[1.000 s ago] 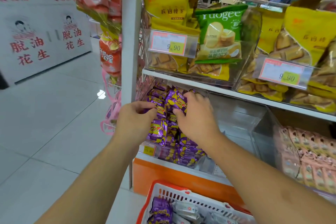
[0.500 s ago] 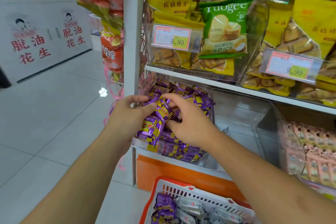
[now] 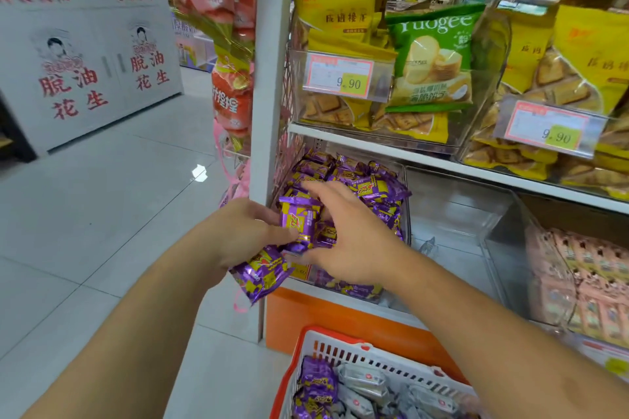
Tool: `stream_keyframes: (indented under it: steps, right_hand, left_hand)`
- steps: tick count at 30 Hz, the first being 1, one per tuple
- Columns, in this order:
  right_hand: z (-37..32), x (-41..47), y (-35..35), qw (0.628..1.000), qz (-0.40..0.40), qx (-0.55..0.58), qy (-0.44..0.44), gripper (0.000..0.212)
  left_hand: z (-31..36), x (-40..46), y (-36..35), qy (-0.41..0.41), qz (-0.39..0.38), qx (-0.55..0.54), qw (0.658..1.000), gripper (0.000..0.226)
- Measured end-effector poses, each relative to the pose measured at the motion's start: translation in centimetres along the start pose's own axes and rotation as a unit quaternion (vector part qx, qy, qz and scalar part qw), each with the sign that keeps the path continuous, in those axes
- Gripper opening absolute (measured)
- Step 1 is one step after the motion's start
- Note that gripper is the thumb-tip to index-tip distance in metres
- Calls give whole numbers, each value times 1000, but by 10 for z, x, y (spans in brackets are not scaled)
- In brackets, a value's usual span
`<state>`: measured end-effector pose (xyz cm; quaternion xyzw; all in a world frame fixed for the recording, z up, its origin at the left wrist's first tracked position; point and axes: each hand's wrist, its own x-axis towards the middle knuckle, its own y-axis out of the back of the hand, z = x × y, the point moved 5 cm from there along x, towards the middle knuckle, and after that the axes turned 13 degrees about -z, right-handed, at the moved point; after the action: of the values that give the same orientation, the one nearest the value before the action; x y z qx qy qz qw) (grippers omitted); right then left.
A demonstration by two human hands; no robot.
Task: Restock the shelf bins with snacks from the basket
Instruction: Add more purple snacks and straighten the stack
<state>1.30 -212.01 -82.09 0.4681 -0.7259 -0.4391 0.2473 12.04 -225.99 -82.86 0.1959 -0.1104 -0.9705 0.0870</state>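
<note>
A clear shelf bin [image 3: 406, 214] on the lower shelf is heaped with purple-and-yellow snack packs [image 3: 377, 189]. My left hand [image 3: 238, 235] holds a bunch of these purple packs [image 3: 263, 274] at the bin's front left corner, some hanging below the palm. My right hand [image 3: 347, 241] reaches over the front of the pile with fingers spread, its thumb against the pack [image 3: 299, 221] that stands between both hands. The red-and-white basket [image 3: 343, 347] sits below, with purple packs [image 3: 315, 384] and silver packs [image 3: 366, 384] inside.
Right of the purple bin stands a clear bin [image 3: 456, 235] with nothing visible in it, then a bin of pink packs [image 3: 578, 275]. The upper shelf [image 3: 374, 150] holds yellow and green biscuit bags with price tags. A white upright post [image 3: 269, 78] and hanging red snack strips [image 3: 231, 44] border the left.
Both hands have drawn back from deep in the purple pile toward the bin's front. My left hand now holds a bunch of packs that hangs lower; my right hand's fingers have spread.
</note>
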Motion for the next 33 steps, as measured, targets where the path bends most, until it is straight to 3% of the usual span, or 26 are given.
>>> stream_keyframes:
  steps: [3, 8, 12, 16, 19, 22, 25, 29, 33]
  right_hand:
    - [-11, 4, -4, 993, -68, -33, 96, 92]
    - [-13, 12, -11, 989, -83, -63, 101, 67]
    - [-12, 17, -6, 994, -5, -102, 38, 52]
    - [-10, 26, -7, 985, 52, -155, -50, 50]
    - [-7, 37, -14, 977, 55, -187, -85, 53]
    - [-2, 45, -23, 971, 36, -212, -102, 52]
    - [2, 47, -28, 972, 49, -203, -105, 47]
    - [8, 40, -31, 984, 84, -139, -69, 46]
    - [12, 34, -35, 978, 97, -181, -48, 38]
  left_hand:
    - [-1, -1, 8, 9, -30, 44, 999, 9]
    - [-10, 7, 16, 15, -55, 87, 995, 13]
    - [-12, 15, 30, -4, 57, 34, 998, 18]
    - [-11, 19, 39, -37, 175, 79, 981, 19]
    - [-11, 23, 32, -45, 169, 167, 970, 14]
    - [-14, 27, 20, -42, 167, 262, 950, 27]
    - [-18, 27, 11, -49, 196, 271, 941, 31]
    - [-18, 29, 8, -55, 250, 278, 926, 20]
    - [-17, 31, 3, -58, 252, 274, 926, 16]
